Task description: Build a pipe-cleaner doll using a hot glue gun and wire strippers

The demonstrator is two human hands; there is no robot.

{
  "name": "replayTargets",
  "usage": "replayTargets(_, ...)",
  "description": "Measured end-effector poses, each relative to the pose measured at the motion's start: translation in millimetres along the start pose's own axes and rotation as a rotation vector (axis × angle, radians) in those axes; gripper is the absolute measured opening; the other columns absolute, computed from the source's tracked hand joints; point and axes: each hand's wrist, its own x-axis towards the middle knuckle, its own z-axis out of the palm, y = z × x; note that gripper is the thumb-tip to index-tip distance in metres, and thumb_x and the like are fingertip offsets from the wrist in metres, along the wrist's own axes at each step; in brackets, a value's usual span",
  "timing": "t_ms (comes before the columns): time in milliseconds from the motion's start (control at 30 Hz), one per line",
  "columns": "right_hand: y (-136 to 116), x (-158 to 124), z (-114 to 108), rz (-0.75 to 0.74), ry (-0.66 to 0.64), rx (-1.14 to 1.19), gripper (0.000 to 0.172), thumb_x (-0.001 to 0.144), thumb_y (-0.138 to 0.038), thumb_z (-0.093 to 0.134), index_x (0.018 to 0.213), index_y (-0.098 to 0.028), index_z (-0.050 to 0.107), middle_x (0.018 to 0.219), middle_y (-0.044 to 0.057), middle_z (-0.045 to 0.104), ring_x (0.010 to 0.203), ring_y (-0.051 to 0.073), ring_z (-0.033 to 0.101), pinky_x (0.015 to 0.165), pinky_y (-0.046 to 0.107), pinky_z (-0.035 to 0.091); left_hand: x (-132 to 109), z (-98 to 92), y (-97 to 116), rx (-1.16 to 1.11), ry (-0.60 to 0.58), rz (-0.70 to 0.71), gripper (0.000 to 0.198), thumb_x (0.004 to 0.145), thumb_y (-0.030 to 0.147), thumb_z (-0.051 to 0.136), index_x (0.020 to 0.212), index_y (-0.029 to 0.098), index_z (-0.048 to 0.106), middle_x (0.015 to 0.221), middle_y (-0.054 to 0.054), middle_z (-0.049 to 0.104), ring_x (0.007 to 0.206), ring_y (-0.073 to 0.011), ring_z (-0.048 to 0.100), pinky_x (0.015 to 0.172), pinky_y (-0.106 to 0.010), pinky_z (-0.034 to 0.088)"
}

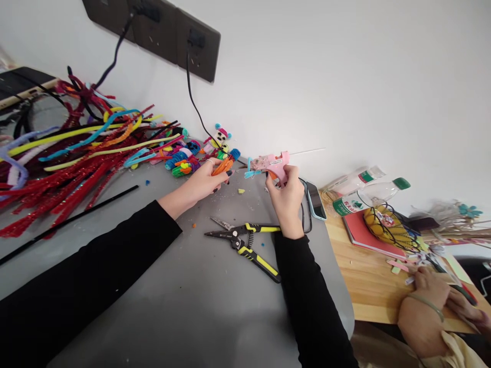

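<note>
Closed around an orange pipe-cleaner figure with a blue top is my left hand. My right hand grips a pink hot glue gun, its nozzle pointing left, close to the orange figure. A clear glue stick juts from the gun's back end. Light blue pipe cleaner shows beneath the nozzle. Below the hands, spread scissors with black and yellow handles lie on the grey table. Small pipe-cleaner dolls sit behind my left hand.
Many coloured pipe cleaners are heaped at left, with a long black one in front. A phone lies at the right edge. Beyond, a wooden table holds bottles, a wire basket and another person's hands. Cords hang from wall sockets.
</note>
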Motion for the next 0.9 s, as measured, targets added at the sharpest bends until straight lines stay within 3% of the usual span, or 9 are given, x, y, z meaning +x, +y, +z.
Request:
replayTargets(167, 13.0, -1.7, 9.9, 0.096, -0.179, -0.145, 0.029, 0.083, -0.037, 0.072, 0.102, -0.016, 0.065, 0.095, 0.013, 0.070, 0.086, 0.027, 0.060, 0.075, 0.036, 0.045, 0.4, -6.0, 1.8, -0.092, 0.092, 0.076, 0.034, 0.092, 0.027, 0.061, 0.125, 0.020, 0.054, 0.088, -0.002, 0.064, 0.060, -0.0124, 0.048, 0.053, -0.024, 0.036)
replayTargets(267, 20.9, -4.1, 12.7, 0.110, -0.285, -0.201, 0.029, 0.084, -0.039, 0.074, 0.096, -0.013, 0.069, 0.095, 0.016, 0.068, 0.091, 0.030, 0.058, 0.082, 0.041, 0.046, 0.3, -8.1, 4.0, -0.130, 0.128, 0.103, 0.041, 0.095, 0.026, 0.059, 0.135, 0.019, 0.053, 0.084, -0.002, 0.062, 0.058, -0.0122, 0.046, 0.053, -0.024, 0.035)
replayTargets(367, 21.5, -2.9, 7.4, 0.090, -0.246, -0.229, 0.030, 0.087, -0.040, 0.075, 0.098, -0.012, 0.072, 0.101, 0.018, 0.066, 0.097, 0.032, 0.056, 0.089, 0.046, 0.046, 0.4, -7.5, 4.8, -0.138, 0.145, 0.115, 0.045, 0.095, 0.026, 0.059, 0.139, 0.017, 0.053, 0.081, -0.001, 0.058, 0.056, -0.0116, 0.044, 0.052, -0.024, 0.034)
replayTargets(467, 10.8, -0.2, -0.3, -0.070, -0.196, -0.094, 0.018, 0.096, -0.028, 0.065, 0.107, -0.017, 0.074, 0.109, 0.015, 0.066, 0.102, 0.030, 0.056, 0.092, 0.045, 0.048, 0.7, -5.1, 4.4, -0.107, 0.182, 0.105, 0.046, 0.096, 0.024, 0.057, 0.141, 0.016, 0.051, 0.085, -0.002, 0.059, 0.057, -0.0108, 0.045, 0.053, -0.023, 0.036)
replayTargets(567, -6.0, -2.4, -0.3, -0.346, -0.351, 0.085, 0.027, 0.104, -0.018, 0.049, 0.108, -0.022, 0.076, 0.108, 0.011, 0.069, 0.102, 0.027, 0.056, 0.093, 0.041, 0.049, 2.0, -2.7, 2.4, -0.060, 0.196, 0.102, 0.045, 0.097, 0.024, 0.056, 0.141, 0.017, 0.050, 0.085, -0.001, 0.059, 0.060, -0.0115, 0.047, 0.055, -0.023, 0.038)
replayTargets(633, -15.1, -6.4, 4.4, -0.448, -0.439, 0.067, 0.026, 0.104, -0.019, 0.051, 0.106, -0.022, 0.077, 0.109, 0.011, 0.069, 0.101, 0.028, 0.055, 0.090, 0.042, 0.049, 3.5, -1.9, 0.2, -0.047, 0.186, 0.116, 0.042, 0.096, 0.025, 0.056, 0.137, 0.018, 0.051, 0.083, 0.000, 0.059, 0.060, -0.0121, 0.048, 0.055, -0.024, 0.037)
replayTargets(900, -21.7, -8.8, 9.1, -0.459, -0.512, 0.024, 0.015, 0.098, -0.018, 0.057, 0.093, -0.022, 0.070, 0.108, 0.011, 0.068, 0.101, 0.028, 0.054, 0.091, 0.044, 0.048, 3.7, -1.0, -2.0, -0.025, 0.160, 0.131, 0.036, 0.095, 0.025, 0.058, 0.130, 0.020, 0.052, 0.089, -0.002, 0.064, 0.061, -0.0142, 0.048, 0.058, -0.026, 0.037)
